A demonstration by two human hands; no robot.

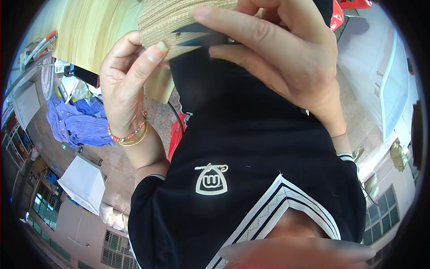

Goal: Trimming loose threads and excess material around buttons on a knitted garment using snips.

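Note:
A tan ribbed knit piece (163, 20) lies at the top of the view, over the edge of the wooden table. My left hand (127, 71) pinches its near edge between thumb and fingers; a beaded bracelet and a gold bangle circle that wrist. In my right hand (286, 54) is a pair of dark thread snips (201, 39), held between thumb and fingers. Their two pointed blades stand apart and point left, over the knit and close to my left thumb. My right fingers partly hide the handle of the snips.
The wooden table (89, 27) stretches to the far left. Beside it lie a bunched blue-purple cloth (78, 119) and a dark phone-like object (85, 75). A white bin (83, 184) stands lower left. At the right is a large translucent container (389, 89).

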